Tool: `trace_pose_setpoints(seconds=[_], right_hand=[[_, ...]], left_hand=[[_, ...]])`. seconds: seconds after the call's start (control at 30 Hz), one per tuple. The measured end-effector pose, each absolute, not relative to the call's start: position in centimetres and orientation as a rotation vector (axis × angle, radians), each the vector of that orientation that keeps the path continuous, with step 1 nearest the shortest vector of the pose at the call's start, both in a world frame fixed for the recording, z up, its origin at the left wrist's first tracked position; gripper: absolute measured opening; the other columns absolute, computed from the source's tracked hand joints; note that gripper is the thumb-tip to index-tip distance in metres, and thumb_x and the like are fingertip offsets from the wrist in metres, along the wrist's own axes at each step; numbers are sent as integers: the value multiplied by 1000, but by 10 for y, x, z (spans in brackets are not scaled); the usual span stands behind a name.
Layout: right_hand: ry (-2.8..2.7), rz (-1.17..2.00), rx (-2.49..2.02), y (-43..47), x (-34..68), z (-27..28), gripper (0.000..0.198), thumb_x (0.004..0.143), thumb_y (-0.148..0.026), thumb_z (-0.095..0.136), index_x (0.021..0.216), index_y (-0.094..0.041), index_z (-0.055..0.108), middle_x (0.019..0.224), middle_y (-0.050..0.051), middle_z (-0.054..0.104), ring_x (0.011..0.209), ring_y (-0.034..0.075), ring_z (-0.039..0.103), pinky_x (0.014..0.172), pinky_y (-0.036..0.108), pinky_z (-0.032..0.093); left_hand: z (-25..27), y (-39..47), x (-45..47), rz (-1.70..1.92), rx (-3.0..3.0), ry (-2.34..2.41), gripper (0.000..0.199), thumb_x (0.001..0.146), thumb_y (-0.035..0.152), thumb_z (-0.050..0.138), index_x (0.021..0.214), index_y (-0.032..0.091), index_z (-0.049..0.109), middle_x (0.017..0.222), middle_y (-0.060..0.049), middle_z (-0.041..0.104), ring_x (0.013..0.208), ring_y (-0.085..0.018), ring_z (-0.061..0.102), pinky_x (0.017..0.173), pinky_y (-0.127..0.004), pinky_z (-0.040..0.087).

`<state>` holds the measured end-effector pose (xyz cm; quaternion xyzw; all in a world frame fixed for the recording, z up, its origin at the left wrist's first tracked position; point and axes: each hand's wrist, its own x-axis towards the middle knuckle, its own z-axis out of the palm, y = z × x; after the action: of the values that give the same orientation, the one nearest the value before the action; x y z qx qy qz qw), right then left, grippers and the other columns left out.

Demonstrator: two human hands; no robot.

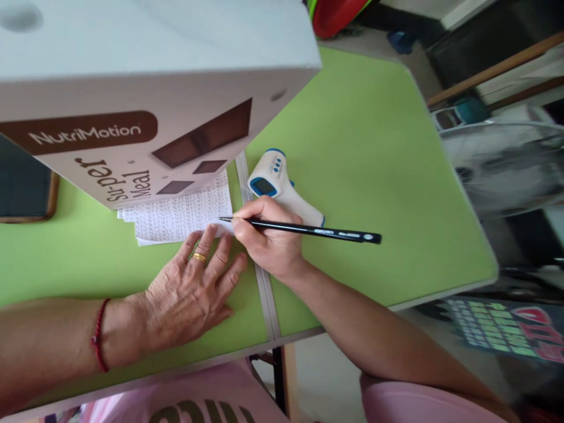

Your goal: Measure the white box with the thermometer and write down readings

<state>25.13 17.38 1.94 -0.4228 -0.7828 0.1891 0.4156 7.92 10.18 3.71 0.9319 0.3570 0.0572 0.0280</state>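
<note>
A slim black pen (317,230) is held in my right hand (273,238), pinched near its tip. That tip points left at the right edge of a sheet of paper (185,217) covered in dense handwriting. My left hand (194,288) lies with fingers spread, its fingertips on the paper's lower edge. The far part of the paper is hidden behind a large NutriMotion box (176,117) standing on the table. Just beyond my right hand rests a white and blue infrared thermometer (282,185), its handle partly covered by my fingers.
The green folding table (374,153) has a metal seam down its middle. A dark phone (26,182) lies at the left, partly behind the box. Beyond the table's right edge are a fan (497,167) and a printed sign (506,329). A red basin (335,14) shows at the top.
</note>
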Motion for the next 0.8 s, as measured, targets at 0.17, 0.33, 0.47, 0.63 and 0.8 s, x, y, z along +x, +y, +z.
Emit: trace_pose_setpoints(seconds=[0.17,0.33,0.47,0.63,0.8], right_hand=[[-1978,503,-1053,174,252,19,11,81,-19,58,73,-23,52,56,-6,58,48,10,52,47,23,45],[-1936,476,-1062,174,252,18,11,81,-19,57,71,-23,52,57,-6,58,49,10,53,48,24,45],[-1941,481,-1046,174,251,18,11,82,-19,57,72,-22,53,57,-6,58,49,9,53,47,23,45],[-1964,478,-1060,174,251,19,11,83,-21,58,73,-22,54,57,-6,59,49,10,54,48,24,46],[-1978,465,-1065,174,251,19,10,82,-21,58,73,-23,54,57,-6,59,49,10,54,48,24,46]], left_hand=[[37,102,80,151,2863,1096,76,88,57,56,145,9,41,148,-23,41,137,-42,39,111,-52,34],[37,102,79,176,2877,1100,74,89,57,56,143,9,44,146,-22,44,136,-42,41,110,-52,37],[37,102,79,167,2872,1097,72,89,56,55,143,9,44,147,-22,44,135,-42,41,108,-52,38],[37,103,79,178,2861,1089,74,89,56,56,144,8,42,147,-23,42,137,-42,38,110,-53,37],[37,102,79,182,2866,1093,74,89,56,56,144,8,42,147,-23,42,136,-43,40,108,-53,39]])
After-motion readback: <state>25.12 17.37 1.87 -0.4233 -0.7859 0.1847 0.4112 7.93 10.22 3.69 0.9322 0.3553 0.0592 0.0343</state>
